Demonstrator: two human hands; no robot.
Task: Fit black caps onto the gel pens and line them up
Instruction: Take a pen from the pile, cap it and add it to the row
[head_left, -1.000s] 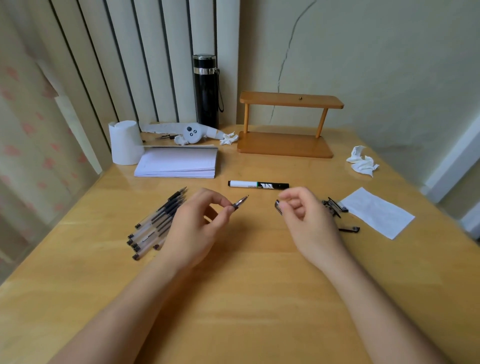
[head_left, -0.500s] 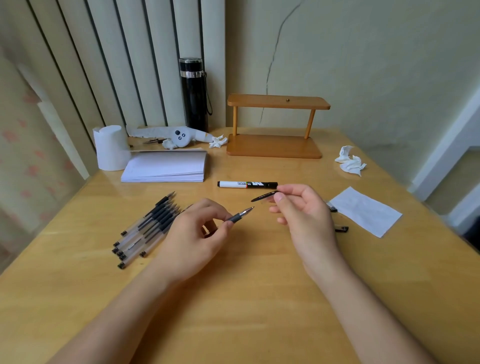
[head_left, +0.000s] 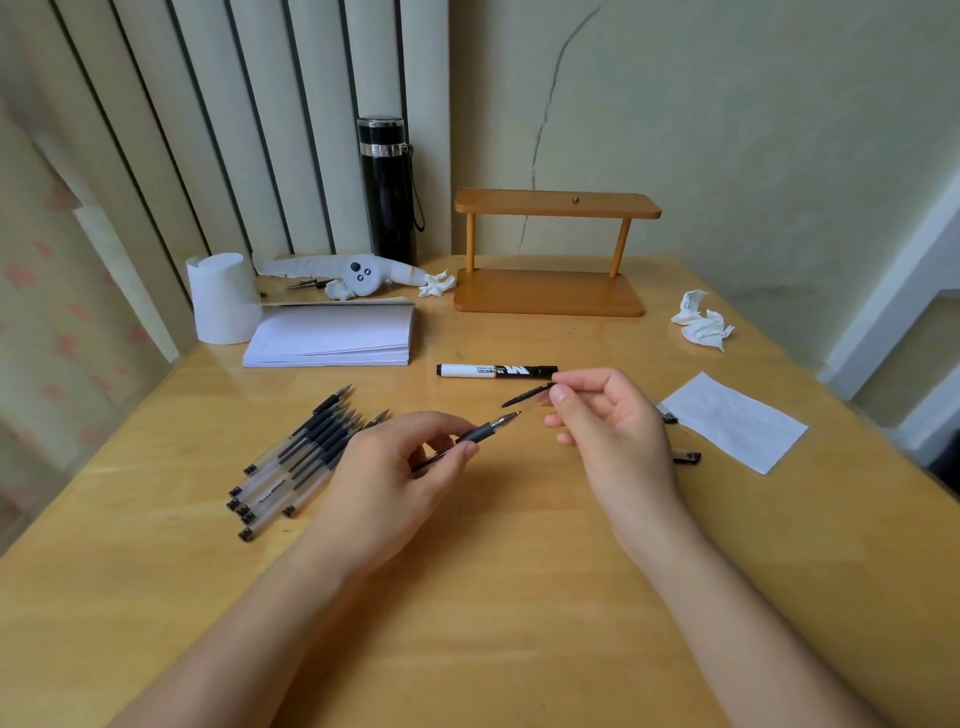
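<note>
Lighting: soft, even, moderately bright; pale sheen on the desk (head_left: 493, 623) at its far left and far right corners. Shadows: faint, diffuse, under the left hand (head_left: 384, 467) and right hand (head_left: 608, 421). Focus: sharp centrally, softer at the left edge. Distortion: wide-angle, verticals leaning outward at the frame edges

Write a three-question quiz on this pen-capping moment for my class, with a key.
1. True or false: the black cap is already seated on the gel pen.
2. The uncapped pens lie: A, left of the left hand; B, right of the right hand; C, between the hands.
3. Which hand pinches the cap?
Key: 1 false; 2 A; 3 right.
</note>
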